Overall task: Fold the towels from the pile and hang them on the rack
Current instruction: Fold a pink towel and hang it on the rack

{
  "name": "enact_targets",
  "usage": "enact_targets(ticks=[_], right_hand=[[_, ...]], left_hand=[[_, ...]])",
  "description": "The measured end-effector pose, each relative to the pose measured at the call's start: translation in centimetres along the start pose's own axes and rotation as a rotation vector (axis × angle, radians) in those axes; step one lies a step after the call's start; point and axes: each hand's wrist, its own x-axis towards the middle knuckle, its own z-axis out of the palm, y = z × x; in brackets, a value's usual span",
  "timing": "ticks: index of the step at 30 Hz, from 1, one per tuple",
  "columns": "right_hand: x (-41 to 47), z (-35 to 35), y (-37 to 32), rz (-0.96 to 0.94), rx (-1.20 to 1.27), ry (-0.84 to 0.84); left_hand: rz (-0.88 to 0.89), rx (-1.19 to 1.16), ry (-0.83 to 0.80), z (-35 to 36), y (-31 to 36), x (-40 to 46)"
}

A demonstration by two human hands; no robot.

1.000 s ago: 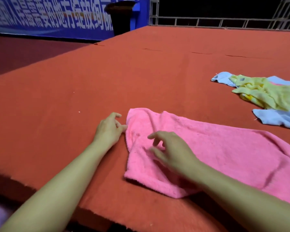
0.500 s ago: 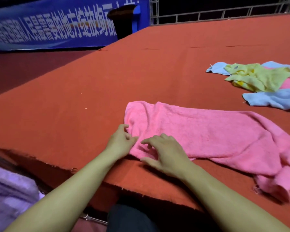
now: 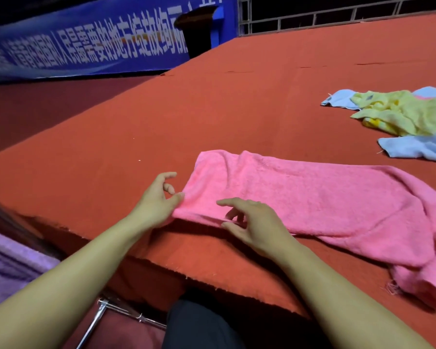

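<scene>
A metal bar [image 3: 103, 314], perhaps the rack, is glimpsed below the table [image 3: 111, 152] edge; nothing is seen hung on it. The pink towel [image 3: 312, 197] is laid lengthwise, roughly doubled, its right end rumpled. Its near-left corner is touched by the left hand [image 3: 159, 197], while the right hand [image 3: 252, 222] is held loose-fingered over the near edge, gripping nothing. Farther right, a pile [image 3: 398, 117] is left unfolded.
</scene>
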Motion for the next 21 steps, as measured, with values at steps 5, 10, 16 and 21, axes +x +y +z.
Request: enact_targets(ticks=[5,10,16,21], right_hand=[[-0.3,-0.3,-0.6,-0.037,-0.006,-0.137],[-0.6,-0.4,-1.5,-0.035,0.013,-0.259],[-0.7,-1.3,-1.4,0.03,0.144,-0.099],[-2.8,-4.9,-0.6,0.201,0.134,0.02]], left_hand=[[0.06,0.337,0.162,-2.1,-0.7,-1.1],[-0.037,0.402,0.071,-1.8,-1.9,-2.7],[0.1,0.369,0.084,0.9,-0.3,-4.0],[0.233,0.076,-0.054,5.2,5.5,-5.0]])
